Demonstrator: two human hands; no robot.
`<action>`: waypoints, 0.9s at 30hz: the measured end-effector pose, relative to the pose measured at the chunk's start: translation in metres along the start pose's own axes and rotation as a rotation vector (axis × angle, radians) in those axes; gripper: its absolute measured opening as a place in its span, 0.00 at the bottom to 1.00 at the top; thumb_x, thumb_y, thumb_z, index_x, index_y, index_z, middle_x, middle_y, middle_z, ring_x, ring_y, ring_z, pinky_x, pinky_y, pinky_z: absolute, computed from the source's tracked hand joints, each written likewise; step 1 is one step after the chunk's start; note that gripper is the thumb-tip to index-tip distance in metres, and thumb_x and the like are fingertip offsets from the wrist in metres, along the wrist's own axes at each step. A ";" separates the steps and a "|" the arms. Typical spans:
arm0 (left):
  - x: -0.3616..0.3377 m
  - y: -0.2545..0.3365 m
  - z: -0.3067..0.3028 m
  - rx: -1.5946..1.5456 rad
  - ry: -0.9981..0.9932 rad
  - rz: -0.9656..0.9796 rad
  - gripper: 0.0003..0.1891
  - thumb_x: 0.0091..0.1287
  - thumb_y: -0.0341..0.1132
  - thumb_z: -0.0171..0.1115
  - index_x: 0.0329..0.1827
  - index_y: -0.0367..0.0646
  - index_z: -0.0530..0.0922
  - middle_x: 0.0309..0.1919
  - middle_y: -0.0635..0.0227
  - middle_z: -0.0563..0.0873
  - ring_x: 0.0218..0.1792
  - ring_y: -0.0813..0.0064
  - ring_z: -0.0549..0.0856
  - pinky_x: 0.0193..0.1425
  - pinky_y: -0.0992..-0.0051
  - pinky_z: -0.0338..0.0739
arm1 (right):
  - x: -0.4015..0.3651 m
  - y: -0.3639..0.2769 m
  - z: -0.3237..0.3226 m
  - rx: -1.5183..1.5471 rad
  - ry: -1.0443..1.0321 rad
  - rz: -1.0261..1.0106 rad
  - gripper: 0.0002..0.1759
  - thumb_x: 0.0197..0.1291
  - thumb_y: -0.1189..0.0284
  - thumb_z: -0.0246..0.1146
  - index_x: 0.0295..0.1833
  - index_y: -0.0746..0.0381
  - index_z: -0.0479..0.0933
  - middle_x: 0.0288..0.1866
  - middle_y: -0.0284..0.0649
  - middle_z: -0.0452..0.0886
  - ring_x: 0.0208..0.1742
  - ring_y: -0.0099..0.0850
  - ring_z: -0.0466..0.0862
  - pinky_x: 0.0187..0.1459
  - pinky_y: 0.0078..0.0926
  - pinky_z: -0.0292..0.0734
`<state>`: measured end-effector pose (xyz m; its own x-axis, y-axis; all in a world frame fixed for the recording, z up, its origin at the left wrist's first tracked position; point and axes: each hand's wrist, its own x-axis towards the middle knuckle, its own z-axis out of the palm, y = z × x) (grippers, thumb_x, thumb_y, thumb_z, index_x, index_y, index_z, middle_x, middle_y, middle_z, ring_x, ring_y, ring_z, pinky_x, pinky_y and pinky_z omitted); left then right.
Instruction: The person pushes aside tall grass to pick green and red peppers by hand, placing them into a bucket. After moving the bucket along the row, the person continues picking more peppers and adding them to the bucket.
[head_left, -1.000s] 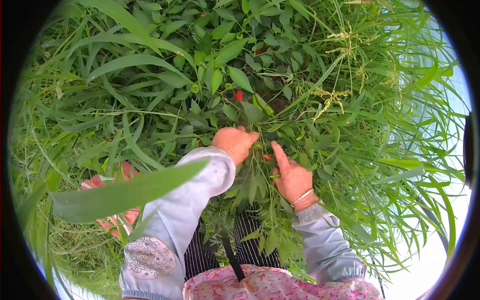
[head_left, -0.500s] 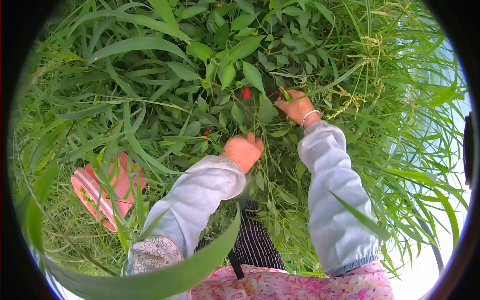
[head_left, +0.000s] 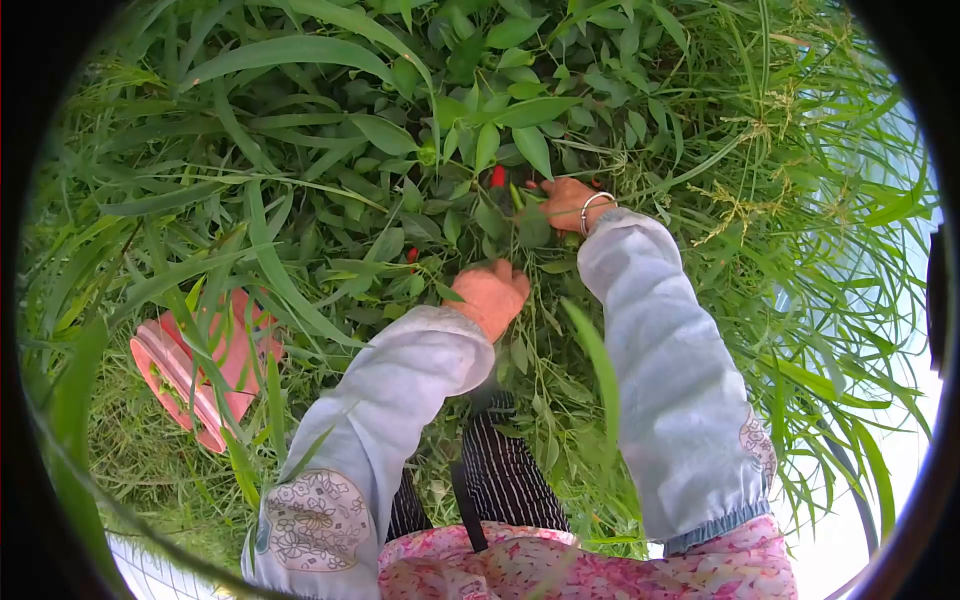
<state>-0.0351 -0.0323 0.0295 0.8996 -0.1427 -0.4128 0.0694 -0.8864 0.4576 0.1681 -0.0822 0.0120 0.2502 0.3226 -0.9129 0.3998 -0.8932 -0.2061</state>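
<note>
My right hand (head_left: 572, 206), a bangle at its wrist, reaches into the pepper plant (head_left: 490, 110) with its fingers curled. A slim green chili pepper (head_left: 517, 197) shows just beyond its fingertips, and a bit of green pokes out under the palm. Lower and to the left, my left hand (head_left: 490, 298) is closed among the stems; leaves and its own back hide what lies in its fingers. A red chili pepper (head_left: 497, 177) hangs between leaves above the two hands. Another small red chili pepper (head_left: 412, 255) peeks out left of my left hand.
A pink bucket (head_left: 240, 345) lies tilted in the grass at the left, with some green inside its mouth. Long grass blades (head_left: 290, 75) cross the view on the left and in front of my sleeves. Seeding grass (head_left: 745, 165) stands thick on the right.
My right hand has moved left, towards the red chili pepper, and turned. The green chili pepper that stood up from its fingers no longer shows there. My left hand stays nearly in place.
</note>
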 end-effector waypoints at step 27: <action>-0.018 -0.002 -0.034 -0.038 0.014 0.002 0.22 0.54 0.29 0.59 0.54 0.46 0.74 0.37 0.56 0.78 0.31 0.60 0.84 0.34 0.64 0.79 | -0.070 -0.001 0.034 0.389 0.338 -0.352 0.23 0.43 0.71 0.72 0.49 0.58 0.78 0.43 0.34 0.80 0.43 0.25 0.79 0.47 0.22 0.74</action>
<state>-0.0367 -0.0127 0.0626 0.9055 -0.1380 -0.4012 0.0838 -0.8689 0.4879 0.1204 -0.1140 0.0640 0.4527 0.6429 -0.6178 0.1741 -0.7433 -0.6459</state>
